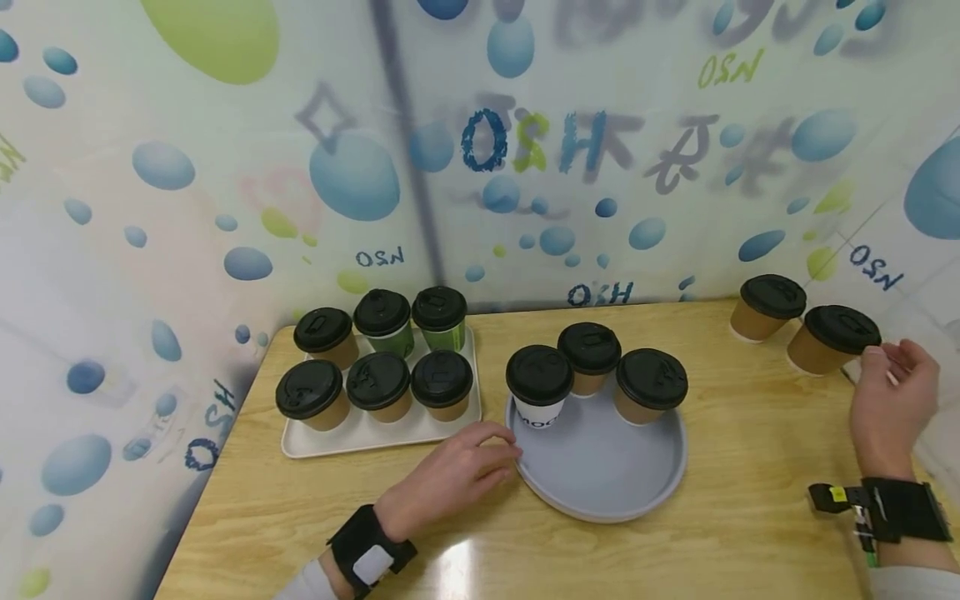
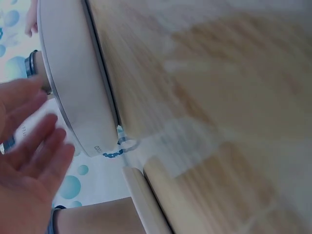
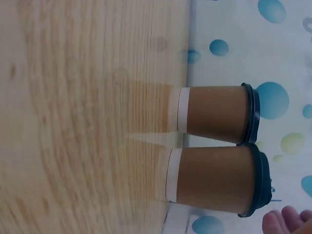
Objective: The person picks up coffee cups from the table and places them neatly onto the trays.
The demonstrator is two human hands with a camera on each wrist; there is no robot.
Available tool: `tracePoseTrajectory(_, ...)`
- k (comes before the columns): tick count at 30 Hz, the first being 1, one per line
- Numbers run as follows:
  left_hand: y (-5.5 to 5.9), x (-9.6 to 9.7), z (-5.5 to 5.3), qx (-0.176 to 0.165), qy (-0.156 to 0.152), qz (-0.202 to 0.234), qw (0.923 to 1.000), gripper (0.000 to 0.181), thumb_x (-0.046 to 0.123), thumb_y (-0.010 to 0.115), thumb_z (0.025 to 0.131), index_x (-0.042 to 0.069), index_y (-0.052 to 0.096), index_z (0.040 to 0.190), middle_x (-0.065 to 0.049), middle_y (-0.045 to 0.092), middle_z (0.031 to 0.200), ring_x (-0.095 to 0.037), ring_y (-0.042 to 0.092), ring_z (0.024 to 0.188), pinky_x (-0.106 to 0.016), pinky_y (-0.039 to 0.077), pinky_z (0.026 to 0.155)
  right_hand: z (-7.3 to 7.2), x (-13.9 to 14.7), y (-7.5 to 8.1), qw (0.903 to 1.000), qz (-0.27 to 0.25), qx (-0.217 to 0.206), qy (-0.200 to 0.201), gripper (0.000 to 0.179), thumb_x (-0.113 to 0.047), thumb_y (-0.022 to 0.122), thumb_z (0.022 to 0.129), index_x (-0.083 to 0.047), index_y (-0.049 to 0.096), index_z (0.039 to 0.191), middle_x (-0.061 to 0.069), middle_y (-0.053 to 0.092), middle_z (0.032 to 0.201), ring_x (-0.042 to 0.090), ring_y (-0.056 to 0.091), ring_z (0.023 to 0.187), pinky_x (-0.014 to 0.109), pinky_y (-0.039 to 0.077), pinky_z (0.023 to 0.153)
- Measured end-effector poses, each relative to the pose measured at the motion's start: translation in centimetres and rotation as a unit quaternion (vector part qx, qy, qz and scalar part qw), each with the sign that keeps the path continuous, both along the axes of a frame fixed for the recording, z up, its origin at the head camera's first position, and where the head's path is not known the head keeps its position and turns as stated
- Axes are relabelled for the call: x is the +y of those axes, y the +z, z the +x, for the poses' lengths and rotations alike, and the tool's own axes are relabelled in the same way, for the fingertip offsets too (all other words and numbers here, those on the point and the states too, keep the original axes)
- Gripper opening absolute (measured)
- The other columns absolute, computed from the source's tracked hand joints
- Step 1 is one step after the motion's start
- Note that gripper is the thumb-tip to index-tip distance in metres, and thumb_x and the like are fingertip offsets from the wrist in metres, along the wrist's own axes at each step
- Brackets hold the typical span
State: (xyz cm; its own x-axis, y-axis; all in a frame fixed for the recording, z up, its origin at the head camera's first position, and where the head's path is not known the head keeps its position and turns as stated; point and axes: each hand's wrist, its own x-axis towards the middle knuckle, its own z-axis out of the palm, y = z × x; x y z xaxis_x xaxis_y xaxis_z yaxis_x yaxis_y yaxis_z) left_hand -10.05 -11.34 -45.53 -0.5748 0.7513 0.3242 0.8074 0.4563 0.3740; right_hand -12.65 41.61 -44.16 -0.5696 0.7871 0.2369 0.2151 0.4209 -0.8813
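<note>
My left hand (image 1: pixel 455 473) has its fingertips right at the left rim of a grey round tray (image 1: pixel 600 475); its fingers hold nothing. Three lidded paper cups stand at the back of that tray: a white one (image 1: pixel 538 412) with black lettering, a brown one (image 1: pixel 587 383) and another brown one (image 1: pixel 637 411). At the right, my right hand (image 1: pixel 896 400) is beside the black lid of a brown paper cup (image 3: pixel 214 176), fingers loosely bent. The right wrist view shows a gap between these fingertips and the lid. A second brown cup (image 3: pixel 217 112) stands close behind it.
A cream rectangular tray (image 1: pixel 360 447) at the left bears several black-lidded cups, including a green one (image 1: pixel 450 336). All stand on a wooden table (image 1: pixel 750 517). A curtain with blue and green spots (image 1: pixel 352 175) hangs along the back edge.
</note>
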Motion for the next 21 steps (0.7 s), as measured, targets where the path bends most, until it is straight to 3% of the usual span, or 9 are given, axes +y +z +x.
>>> tracePoseTrajectory(5,-0.3,0.1,-0.3,-0.017,0.039,-0.001,0.9991,0.03,0.015,0.075,0.097,0.006,0.073,0.126,-0.01,0.058,0.137,-0.022,0.061,0.123,-0.034,0.053,0.103,-0.1,1.2,0.0,0.9984,-0.043,-0.031,-0.018,0.063,-0.042,0.046,0.107,-0.019,0.025,0.162,0.002,0.03,0.162,0.016,0.028,0.15,0.026,0.022,0.123)
tracePoseTrajectory(9,-0.2,0.0,-0.5,-0.019,0.037,-0.016,0.999,0.03,0.016,0.074,0.098,0.007,0.073,0.126,-0.01,0.058,0.139,-0.02,0.061,0.123,-0.03,0.053,0.103,-0.8,2.2,-0.4,0.9957,-0.058,-0.072,0.001,0.081,-0.047,0.056,0.102,-0.017,0.016,0.165,0.009,0.018,0.169,0.024,0.018,0.154,0.034,0.017,0.127)
tracePoseTrajectory(16,-0.1,0.0,-0.3,-0.019,0.034,-0.034,0.9987,0.024,0.017,0.074,0.098,0.012,0.077,0.122,-0.005,0.061,0.134,-0.015,0.062,0.121,-0.025,0.052,0.102,-2.3,3.6,-1.2,0.9894,-0.047,-0.125,0.057,0.105,-0.052,0.065,0.095,-0.01,0.0,0.166,0.018,0.009,0.171,0.034,0.012,0.156,0.048,0.015,0.127)
tracePoseTrajectory(21,-0.1,0.2,-0.3,-0.015,0.026,-0.032,0.999,0.023,0.016,0.075,0.098,0.012,0.077,0.12,-0.005,0.063,0.132,-0.015,0.061,0.121,-0.024,0.051,0.103,-3.5,4.0,-1.4,0.9869,-0.052,-0.129,0.081,0.112,-0.052,0.067,0.092,-0.01,-0.007,0.165,0.02,0.004,0.171,0.034,0.01,0.157,0.047,0.013,0.127)
